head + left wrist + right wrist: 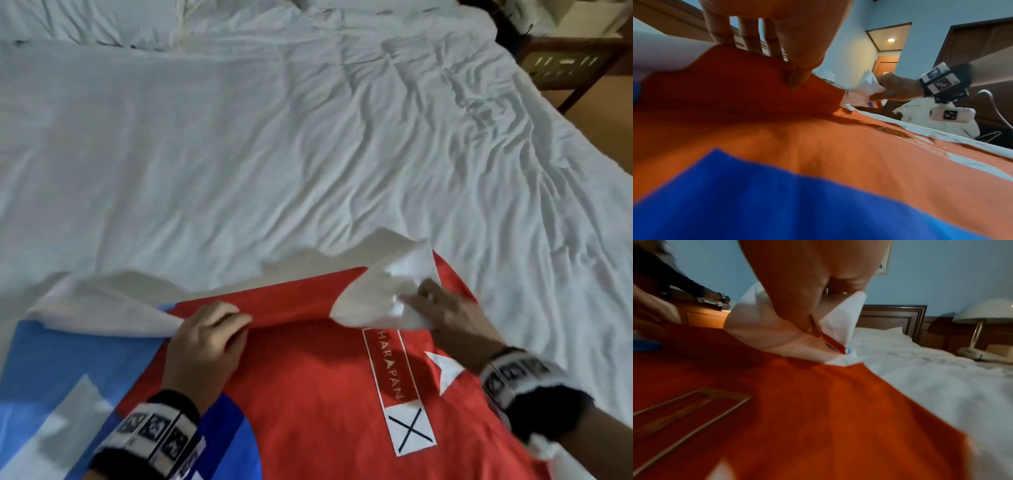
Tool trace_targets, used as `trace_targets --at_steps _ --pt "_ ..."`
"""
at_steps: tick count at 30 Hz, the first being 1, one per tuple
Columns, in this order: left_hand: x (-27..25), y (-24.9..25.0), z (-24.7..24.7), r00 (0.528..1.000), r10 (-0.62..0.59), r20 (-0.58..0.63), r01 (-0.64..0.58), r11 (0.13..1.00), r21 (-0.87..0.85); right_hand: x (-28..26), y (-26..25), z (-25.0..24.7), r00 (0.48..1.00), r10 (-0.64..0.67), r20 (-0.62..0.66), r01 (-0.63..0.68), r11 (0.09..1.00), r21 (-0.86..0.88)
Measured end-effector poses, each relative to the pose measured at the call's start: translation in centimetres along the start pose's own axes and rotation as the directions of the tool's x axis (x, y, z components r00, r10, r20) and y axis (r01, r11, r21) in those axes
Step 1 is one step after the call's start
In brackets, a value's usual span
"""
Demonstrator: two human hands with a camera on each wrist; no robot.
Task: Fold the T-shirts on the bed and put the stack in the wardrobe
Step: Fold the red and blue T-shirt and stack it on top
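Spread flat along the near edge of the bed (pixel 239 154), which is covered in a rumpled white sheet, lies a red, blue and white cotton T-shirt (pixel 308 394) printed with a white-framed word panel. Its far edge is lifted and turned toward the person. Gripping the red fold near its middle is the left hand (pixel 205 346), fingers curled over it. Toward the bed's right side, the right hand (pixel 448 315) pinches the shirt's white part between thumb and fingers.

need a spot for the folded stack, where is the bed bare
Bare white sheet runs beyond the T-shirt up to the pillows, and right of it to the bed's edge. The near edge is crowded: both hands, left and right, grip the shirt.
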State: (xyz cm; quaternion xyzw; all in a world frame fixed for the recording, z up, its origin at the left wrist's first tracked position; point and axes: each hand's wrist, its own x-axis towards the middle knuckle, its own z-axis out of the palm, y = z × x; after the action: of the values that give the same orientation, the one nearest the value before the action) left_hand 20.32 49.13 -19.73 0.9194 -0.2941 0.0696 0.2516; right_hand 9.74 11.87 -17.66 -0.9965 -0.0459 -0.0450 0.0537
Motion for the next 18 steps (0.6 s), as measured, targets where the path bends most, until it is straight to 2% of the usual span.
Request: trace_targets --at_steps 3,6,7,9,11,13,16,18 --pt "-3.6 0.6 1.1 0.998 -0.044 0.044 0.041 0.998 0.053 -5.3 -0.9 2.2 0.987 -0.009 0.160 -0.004 0.997 0.078" --pt "-4.7 2.4 1.3 0.993 -0.112 0.023 0.109 0.991 0.083 -7.0 -2.5 1.6 0.989 0.093 0.113 -0.112 0.977 0.181" --pt "-4.5 3.7 1.5 0.994 -0.103 0.033 0.100 0.993 0.067 -7.1 -3.3 1.3 0.988 0.123 0.089 -0.138 0.972 0.188" --pt "-3.6 6.9 2.4 0.991 -0.036 0.130 0.041 0.999 -0.031 -7.2 -4.6 1.1 0.986 0.149 0.077 -0.161 0.969 0.190" --pt "-2.4 10.2 3.8 0.964 0.049 0.262 -0.018 0.993 -0.119 -7.4 -5.5 1.1 0.982 0.160 0.102 -0.176 0.967 0.183" --pt "-1.4 12.9 5.6 0.937 0.083 0.338 -0.036 0.989 -0.144 -7.6 -6.0 0.9 0.978 0.166 0.123 -0.187 0.965 0.184" --pt "-0.4 15.3 6.9 0.910 -0.038 0.412 0.059 0.998 -0.037 -8.3 -6.2 0.6 0.968 0.176 0.179 -0.208 0.960 0.186" --pt "-0.7 15.5 7.1 0.914 -0.076 0.400 0.078 0.997 0.012 -9.3 -6.2 0.6 0.950 0.204 0.237 -0.251 0.949 0.191"
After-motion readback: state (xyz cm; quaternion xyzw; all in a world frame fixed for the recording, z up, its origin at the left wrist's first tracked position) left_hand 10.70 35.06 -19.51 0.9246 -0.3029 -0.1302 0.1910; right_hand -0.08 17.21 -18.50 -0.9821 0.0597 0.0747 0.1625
